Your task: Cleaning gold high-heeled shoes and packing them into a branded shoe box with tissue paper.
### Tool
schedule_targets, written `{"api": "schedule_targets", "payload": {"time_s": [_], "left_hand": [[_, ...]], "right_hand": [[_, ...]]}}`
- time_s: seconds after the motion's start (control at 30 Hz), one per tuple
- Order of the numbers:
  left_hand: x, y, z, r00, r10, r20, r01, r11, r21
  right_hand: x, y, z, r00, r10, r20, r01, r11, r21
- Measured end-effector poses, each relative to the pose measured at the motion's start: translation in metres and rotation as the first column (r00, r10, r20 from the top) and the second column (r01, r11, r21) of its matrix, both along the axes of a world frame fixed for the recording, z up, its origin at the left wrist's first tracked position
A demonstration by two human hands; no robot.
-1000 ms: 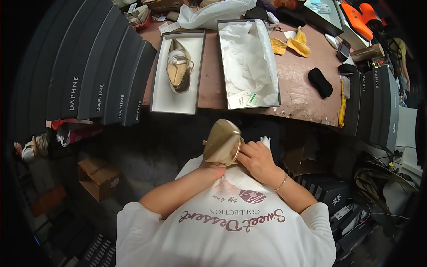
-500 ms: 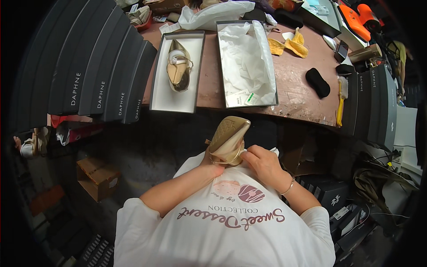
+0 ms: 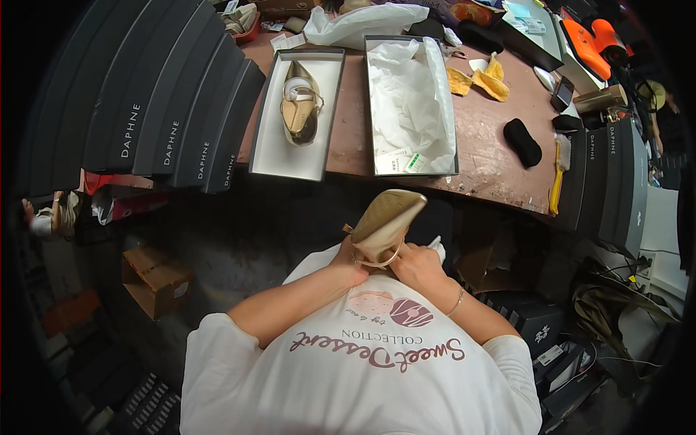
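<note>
A gold pointed shoe (image 3: 389,226) with thin straps stands toe up in front of my white shirt, its sole turned partly away from me. My left hand (image 3: 350,265) is closed round its heel end from the left. From the right, my right hand (image 3: 422,267) is closed against the strap and back opening, its fingertips hidden behind the shoe. Another gold shoe (image 3: 299,116) lies in a white-lined box part (image 3: 267,156) on the table. Beside that, an open dark shoebox (image 3: 367,80) holds crumpled white tissue paper (image 3: 407,101) and small tags (image 3: 403,161).
Dark shoeboxes (image 3: 156,94) stand stacked at the left, with more boxes (image 3: 616,174) at the right. On the reddish table (image 3: 486,156) lie yellow cloths (image 3: 489,81), a black pad (image 3: 522,143) and a yellow-handled brush (image 3: 560,174). A cardboard box (image 3: 154,281) sits on the floor.
My right hand has moved left and in against the strap and back of the held shoe. The shoe has tilted a little to the right. The whole view has shifted slightly.
</note>
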State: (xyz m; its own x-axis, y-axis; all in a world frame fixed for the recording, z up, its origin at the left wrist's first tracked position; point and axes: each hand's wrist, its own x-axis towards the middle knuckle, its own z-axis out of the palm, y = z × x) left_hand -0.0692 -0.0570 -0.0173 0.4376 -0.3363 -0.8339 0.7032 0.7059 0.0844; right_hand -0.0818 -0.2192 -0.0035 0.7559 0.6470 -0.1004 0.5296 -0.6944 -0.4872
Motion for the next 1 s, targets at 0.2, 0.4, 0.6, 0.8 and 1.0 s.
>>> {"api": "schedule_targets", "payload": {"time_s": [0.2,0.4,0.6,0.8,1.0], "left_hand": [[0.006,0.005,-0.003,0.998,0.017,-0.063,-0.018,1.000,-0.023],[-0.002,0.013,-0.037,0.986,0.152,-0.068,-0.162,0.974,-0.160],[-0.012,0.029,-0.081,0.934,0.357,-0.013,-0.259,0.651,-0.713],[-0.016,0.034,-0.128,0.926,0.321,-0.200,-0.377,0.749,-0.545],[-0.015,0.043,-0.110,0.966,0.225,-0.128,-0.259,0.824,-0.504]], "right_hand": [[0.014,-0.034,0.024,0.911,-0.247,-0.331,0.329,0.918,0.221],[0.028,-0.040,0.005,0.652,-0.279,-0.705,0.654,0.678,0.336],[0.139,0.010,0.056,0.811,-0.345,-0.472,0.581,0.561,0.589],[0.323,0.053,0.083,0.892,-0.445,0.082,0.250,0.635,0.731],[0.433,0.073,0.057,0.791,-0.422,0.442,0.206,0.865,0.457]]}}
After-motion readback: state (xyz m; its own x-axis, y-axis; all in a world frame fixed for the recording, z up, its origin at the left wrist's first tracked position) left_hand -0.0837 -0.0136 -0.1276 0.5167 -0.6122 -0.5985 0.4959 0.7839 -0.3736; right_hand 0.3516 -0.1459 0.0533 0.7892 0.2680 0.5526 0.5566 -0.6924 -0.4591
